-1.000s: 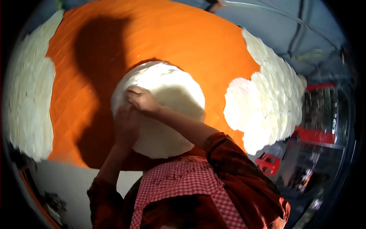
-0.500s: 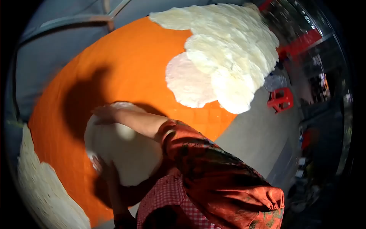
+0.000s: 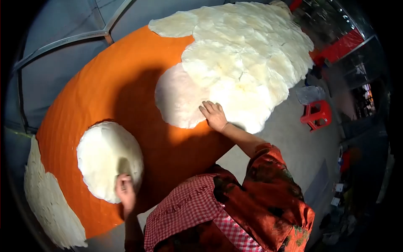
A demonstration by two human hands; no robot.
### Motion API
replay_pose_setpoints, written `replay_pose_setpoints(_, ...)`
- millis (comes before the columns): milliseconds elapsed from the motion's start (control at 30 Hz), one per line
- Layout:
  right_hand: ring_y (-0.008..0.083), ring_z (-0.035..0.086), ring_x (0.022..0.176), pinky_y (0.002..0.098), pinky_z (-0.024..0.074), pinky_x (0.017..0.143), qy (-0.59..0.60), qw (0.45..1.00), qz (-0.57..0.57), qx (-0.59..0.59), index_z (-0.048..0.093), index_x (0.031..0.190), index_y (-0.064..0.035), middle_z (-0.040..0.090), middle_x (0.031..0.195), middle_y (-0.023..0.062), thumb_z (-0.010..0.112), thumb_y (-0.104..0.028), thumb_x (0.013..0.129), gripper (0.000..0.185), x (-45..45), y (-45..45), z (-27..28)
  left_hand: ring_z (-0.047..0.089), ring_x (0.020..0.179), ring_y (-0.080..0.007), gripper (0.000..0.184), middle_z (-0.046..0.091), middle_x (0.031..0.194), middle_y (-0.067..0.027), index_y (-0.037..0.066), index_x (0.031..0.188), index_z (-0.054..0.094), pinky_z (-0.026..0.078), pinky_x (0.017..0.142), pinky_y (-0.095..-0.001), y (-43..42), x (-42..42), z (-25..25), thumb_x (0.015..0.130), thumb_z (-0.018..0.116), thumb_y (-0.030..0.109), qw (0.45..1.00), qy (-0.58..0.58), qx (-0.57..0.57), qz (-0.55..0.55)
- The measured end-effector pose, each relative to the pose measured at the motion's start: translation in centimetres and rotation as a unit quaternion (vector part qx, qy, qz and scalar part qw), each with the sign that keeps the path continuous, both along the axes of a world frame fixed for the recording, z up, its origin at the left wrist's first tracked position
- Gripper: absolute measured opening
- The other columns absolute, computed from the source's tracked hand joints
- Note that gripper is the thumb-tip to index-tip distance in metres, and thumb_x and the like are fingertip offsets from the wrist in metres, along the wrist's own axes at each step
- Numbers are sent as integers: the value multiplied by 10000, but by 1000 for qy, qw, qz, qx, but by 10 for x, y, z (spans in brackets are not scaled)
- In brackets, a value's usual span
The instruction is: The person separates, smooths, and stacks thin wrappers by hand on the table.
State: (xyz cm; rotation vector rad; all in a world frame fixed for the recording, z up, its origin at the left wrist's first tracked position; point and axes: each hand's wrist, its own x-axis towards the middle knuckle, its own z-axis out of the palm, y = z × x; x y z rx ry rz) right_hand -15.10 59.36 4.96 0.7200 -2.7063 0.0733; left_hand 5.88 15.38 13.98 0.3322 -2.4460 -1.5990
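On the orange quilted surface point(image 3: 184, 151) lies a thick round white disc point(image 3: 100, 155) with a scalloped rim; I cannot tell if it is one piece or a stack of sheets. My left hand point(image 3: 126, 191) is over its near right edge, fingers curled in, and whatever they may hold is hidden. Farther right, a thin, pinkish-white round sheet point(image 3: 178, 94) lies against overlapping cream-white sheets point(image 3: 243, 54). My right hand point(image 3: 215, 115) rests with fingers spread at this sheet's right edge, where it meets the white ones.
More pale sheets point(image 3: 50, 201) cover the lower left end of the orange surface. A red plastic stool point(image 3: 315, 114) stands on the grey floor to the right, beside a clear plastic bag point(image 3: 310, 95). Metal framing point(image 3: 63, 40) runs along the dark wall behind.
My right hand has left the thick white disc and moved right to the pinkish sheet. My left hand has shifted from the disc's left edge to its near right edge.
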Motion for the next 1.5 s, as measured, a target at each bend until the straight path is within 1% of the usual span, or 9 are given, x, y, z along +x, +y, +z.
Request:
replay_pose_setpoints(233,311,642,774,413,502,607,-34,979,158,-128,589,872,-63,642,820,141,535,-54,789,99,-81,3,54,613,915,-168,222,628,981,-84,0,1095,587,506,785,-284,182,1,-94,888,624,71,943,-164,288,8)
replay_pose_setpoints(367,406,592,658,474,487,582,-130,952,207,-186,531,877,-65,596,727,195,551,-69,825,55,-85,-56,189,561,1103,-327,410,561,1210,-174,35,1220,498,440,978,-451,237,-41,-68,919,601,294,761,-219,608,54)
replay_pose_setpoints(467,270,534,584,386,462,516,-338,769,279,-465,534,841,-45,537,723,117,577,-106,804,83,-106,-56,224,475,1216,-360,514,475,1327,-200,101,1296,430,360,1055,-486,251,-61,-77,904,608,381,674,-163,720,11)
replay_pose_setpoints(600,124,536,669,266,440,554,-362,719,90,-586,590,854,-34,544,770,8,425,-97,863,177,-65,-26,262,472,1183,-328,503,487,1326,-154,53,1356,396,342,1056,-452,257,-82,-5,945,526,311,627,-19,779,13)
replay_pose_setpoints(667,107,523,658,251,419,558,-290,730,58,-616,599,832,-21,549,756,17,416,-98,846,200,-84,1,177,507,1142,-313,436,522,1275,-150,24,1316,441,402,996,-430,252,-80,-15,940,513,234,773,3,634,28)
replay_pose_setpoints(867,222,591,795,355,468,734,-368,846,-187,-337,653,950,66,669,873,117,495,-83,810,259,-117,95,-81,602,863,-205,246,634,949,-89,-5,1058,603,496,653,-320,229,-89,-126,847,527,94,804,-51,584,103)
replay_pose_setpoints(1133,172,583,835,334,466,707,-347,835,-47,-425,625,1013,48,656,948,106,485,-31,882,207,-109,-69,172,531,949,-206,241,587,1017,-84,26,1066,578,439,859,-362,110,-122,108,841,557,110,927,-27,335,164)
replay_pose_setpoints(1300,167,601,749,314,487,667,-402,613,134,-667,600,1008,43,645,905,86,443,-47,899,211,-91,-195,268,617,915,-223,232,620,1038,-108,28,1065,569,524,822,-358,-37,-101,184,835,568,63,876,222,399,157)
replay_pose_setpoints(1500,135,569,667,241,456,575,-603,540,153,-567,574,904,-33,609,762,58,516,-63,739,177,-14,-296,183,636,930,-230,313,629,1014,-126,-18,1158,527,552,850,-356,-148,-12,151,858,557,68,897,160,341,230)
